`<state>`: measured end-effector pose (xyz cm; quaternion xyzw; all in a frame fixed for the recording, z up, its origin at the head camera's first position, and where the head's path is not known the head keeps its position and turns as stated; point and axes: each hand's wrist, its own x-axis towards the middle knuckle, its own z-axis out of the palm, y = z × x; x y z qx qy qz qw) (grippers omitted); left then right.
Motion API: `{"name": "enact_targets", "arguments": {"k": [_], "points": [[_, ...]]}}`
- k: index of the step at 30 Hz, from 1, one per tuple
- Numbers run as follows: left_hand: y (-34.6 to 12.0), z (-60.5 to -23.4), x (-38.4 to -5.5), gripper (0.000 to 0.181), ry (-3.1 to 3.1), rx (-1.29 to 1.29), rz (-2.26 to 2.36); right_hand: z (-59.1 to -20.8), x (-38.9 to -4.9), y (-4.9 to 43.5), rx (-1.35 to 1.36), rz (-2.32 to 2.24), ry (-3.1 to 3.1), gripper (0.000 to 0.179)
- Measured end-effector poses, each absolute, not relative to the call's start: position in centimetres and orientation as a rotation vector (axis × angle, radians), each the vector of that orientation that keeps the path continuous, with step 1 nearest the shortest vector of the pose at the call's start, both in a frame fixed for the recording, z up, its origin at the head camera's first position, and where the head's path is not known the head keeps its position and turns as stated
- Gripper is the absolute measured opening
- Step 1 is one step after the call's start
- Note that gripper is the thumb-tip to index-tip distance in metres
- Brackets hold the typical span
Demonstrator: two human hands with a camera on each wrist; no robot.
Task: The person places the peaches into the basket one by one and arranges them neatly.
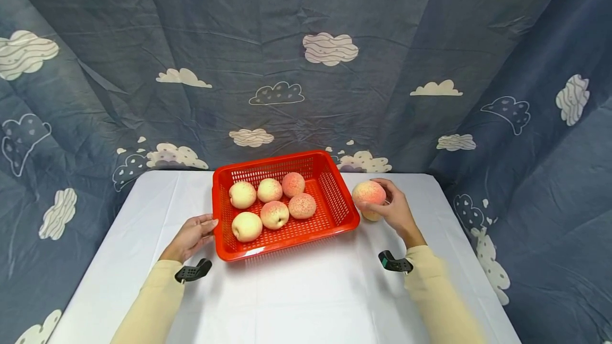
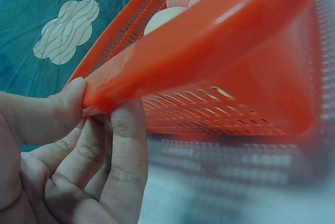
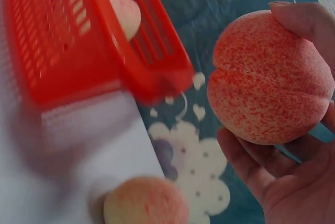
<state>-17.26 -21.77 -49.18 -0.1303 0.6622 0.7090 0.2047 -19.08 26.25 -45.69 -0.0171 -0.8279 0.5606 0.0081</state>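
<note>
A red plastic basket [image 1: 287,240] with perforated walls holds several peaches, among them a pale peach [image 1: 247,226] at the front left and a redder peach [image 1: 302,206]. My left hand [image 1: 193,235] grips the basket's left rim, thumb on top and fingers below, as the left wrist view shows. My right hand [image 1: 394,208] holds a red-speckled peach [image 3: 269,77] between thumb and fingers, just right of the basket. Below that held fruit, another peach [image 3: 146,203] rests on the table, mostly hidden in the head view.
A white cloth covers the table [image 1: 296,301]. Behind it hangs a dark blue curtain [image 1: 282,126] with cloud prints, close to the table's back edge. Each wrist wears a black strap device, the left one [image 1: 193,271] and the right one [image 1: 394,262].
</note>
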Motion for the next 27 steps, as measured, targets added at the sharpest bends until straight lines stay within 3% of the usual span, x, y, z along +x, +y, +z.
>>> {"name": "enact_targets", "arguments": {"k": [13, 21, 27], "points": [[-21.8, -49.4, -17.4, 0.041, 1.837, -0.353, 1.997, -45.1, -19.9, 21.7, 0.258, 1.836, -2.716, 0.07], [-21.8, -49.4, -17.3, 0.042, 1.837, -0.351, 1.997, -43.2, -18.8, 18.2, 0.425, 1.879, -2.735, 0.062], [-21.8, -49.4, -17.3, 0.043, 1.837, -0.363, 1.99, -46.9, -20.2, 16.4, 0.459, 1.869, -2.73, 0.062]]}}
